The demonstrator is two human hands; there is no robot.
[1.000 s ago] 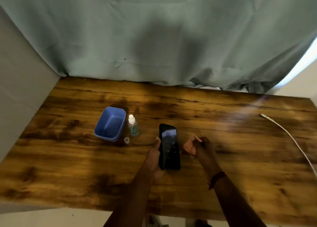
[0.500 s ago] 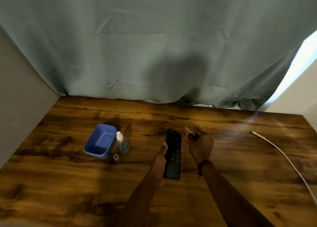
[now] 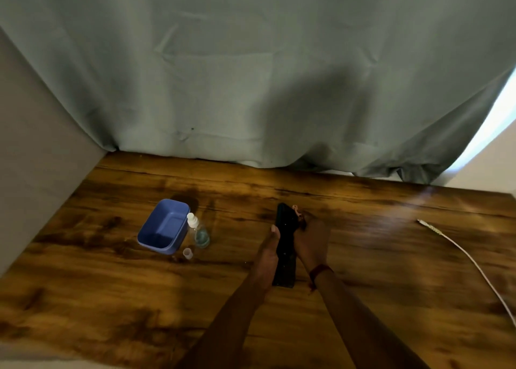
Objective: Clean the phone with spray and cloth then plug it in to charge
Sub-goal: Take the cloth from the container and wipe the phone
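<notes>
Closed in since half a second ago: right hand, then apart, now pinching cloth against phone; gripped along left edge by left hand, over table middle; likely light, stiff, slick, breakable; best held by side edges

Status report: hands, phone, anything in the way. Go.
Left hand grips phone. Right hand holds cloth against its face. Charging cable lies loose at right, not plugged in. Bare table between them.
</notes>
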